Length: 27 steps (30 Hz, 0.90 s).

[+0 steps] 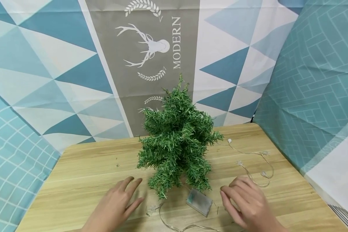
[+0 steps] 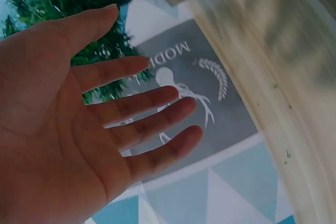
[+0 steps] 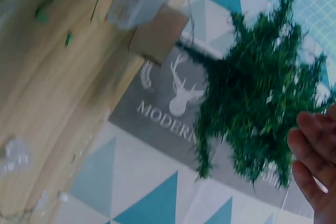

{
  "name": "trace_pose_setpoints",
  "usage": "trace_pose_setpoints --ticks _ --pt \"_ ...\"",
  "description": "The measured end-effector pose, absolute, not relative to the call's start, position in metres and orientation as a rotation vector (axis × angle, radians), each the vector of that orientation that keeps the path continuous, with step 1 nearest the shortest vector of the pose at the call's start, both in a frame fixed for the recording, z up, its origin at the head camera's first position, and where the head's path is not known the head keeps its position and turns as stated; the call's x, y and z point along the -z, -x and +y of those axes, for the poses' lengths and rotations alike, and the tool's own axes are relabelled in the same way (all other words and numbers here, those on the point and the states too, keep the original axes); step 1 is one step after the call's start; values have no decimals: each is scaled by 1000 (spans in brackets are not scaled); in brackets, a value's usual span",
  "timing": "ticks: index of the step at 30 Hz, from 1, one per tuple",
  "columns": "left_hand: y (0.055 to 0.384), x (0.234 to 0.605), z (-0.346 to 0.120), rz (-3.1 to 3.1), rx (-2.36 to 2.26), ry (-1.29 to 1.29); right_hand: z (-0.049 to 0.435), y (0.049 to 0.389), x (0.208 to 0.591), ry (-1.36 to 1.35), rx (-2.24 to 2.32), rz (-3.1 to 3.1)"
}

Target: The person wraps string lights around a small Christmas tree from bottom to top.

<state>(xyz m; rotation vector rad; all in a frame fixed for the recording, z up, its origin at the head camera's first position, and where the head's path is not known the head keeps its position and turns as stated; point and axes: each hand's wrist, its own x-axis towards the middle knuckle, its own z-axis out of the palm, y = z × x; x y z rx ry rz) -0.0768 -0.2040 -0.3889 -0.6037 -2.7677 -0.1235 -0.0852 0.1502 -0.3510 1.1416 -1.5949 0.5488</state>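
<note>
Currently left hand (image 1: pixel 116 200) — fingers (image 1: pixel 134 186) spread; right hand (image 1: pixel 248 202) — loosely curled; green tree (image 1: pixel 178 138) beyond.

And here's my left hand (image 1: pixel 116 203), bare down to the wrist, its palm (image 2: pixel 63 135) marked with long curving creases, its 4 slim fingers (image 2: pixel 131 106) lined at the joints and rounded at the tips, plus 1 thumb (image 2: pixel 86 32) with a short nail! Over to my right hand (image 1: pixel 247 202) now, bare as well, slender again, with blunt, rounded fingertips (image 3: pixel 304 121) that look softly blurred up close.
</note>
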Motion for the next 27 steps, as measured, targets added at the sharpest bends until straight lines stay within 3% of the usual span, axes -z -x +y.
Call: trace_pose_setpoints --ticks 12,19,27 --pt "70 399 -175 -2718 80 871 117 66 401 -1407 -345 -2101" --pt "68 405 -150 -2799 7 1050 99 66 411 -1562 -98 -2340" --pt "74 414 -125 -2678 334 1231 80 68 416 -1570 -9 -2696"
